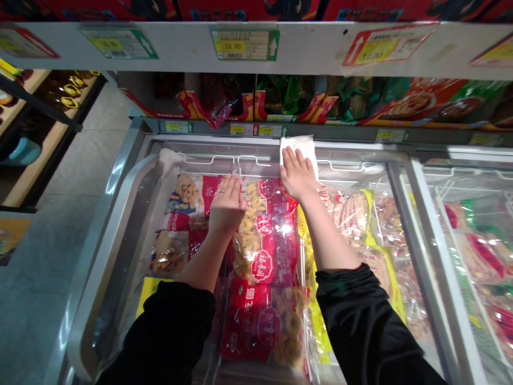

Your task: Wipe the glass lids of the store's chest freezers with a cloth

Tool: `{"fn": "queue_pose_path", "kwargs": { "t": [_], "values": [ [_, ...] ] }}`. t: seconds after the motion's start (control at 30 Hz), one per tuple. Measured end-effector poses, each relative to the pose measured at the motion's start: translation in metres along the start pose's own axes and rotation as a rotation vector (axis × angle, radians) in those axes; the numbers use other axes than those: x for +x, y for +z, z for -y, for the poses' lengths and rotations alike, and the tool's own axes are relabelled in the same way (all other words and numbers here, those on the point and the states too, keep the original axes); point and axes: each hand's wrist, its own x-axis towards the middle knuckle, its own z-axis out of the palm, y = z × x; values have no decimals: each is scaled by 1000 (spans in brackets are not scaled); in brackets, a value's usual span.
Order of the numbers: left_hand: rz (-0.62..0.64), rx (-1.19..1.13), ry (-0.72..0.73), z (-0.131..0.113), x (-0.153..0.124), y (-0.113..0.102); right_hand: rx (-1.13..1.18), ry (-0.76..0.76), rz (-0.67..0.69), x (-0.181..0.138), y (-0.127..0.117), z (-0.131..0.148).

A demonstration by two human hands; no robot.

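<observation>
My right hand [298,174] lies flat on a folded white cloth [301,144], pressing it against the far edge of a chest freezer's glass lid [266,166]. The fingers are stretched out over the cloth rather than wrapped round it. To the left, my left hand [227,206] rests palm down on the glass, fingers extended, with nothing in it. Beneath the glass are red bags of frozen food [262,321] and yellow-edged bags [395,283]. White wire basket rims [212,159] show near the far end.
A grey shelf edge with price tags [245,45] runs across above the freezer. Cartons of packaged goods [224,99] stand behind it. The metal lid frame [110,256] borders the left side, beside a tiled floor [60,256]. A wooden shelf with bottles [66,91] stands at far left.
</observation>
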Motion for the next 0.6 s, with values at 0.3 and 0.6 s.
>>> {"fn": "queue_pose_path", "kwargs": {
  "t": [0.3, 0.6],
  "values": [
    [35, -13, -19, -1, 1, -5, 11, -115, -4, -55, 5, 0],
    [20, 11, -35, 4, 0, 5, 4, -16, -11, -1, -3, -24]
  ]
}}
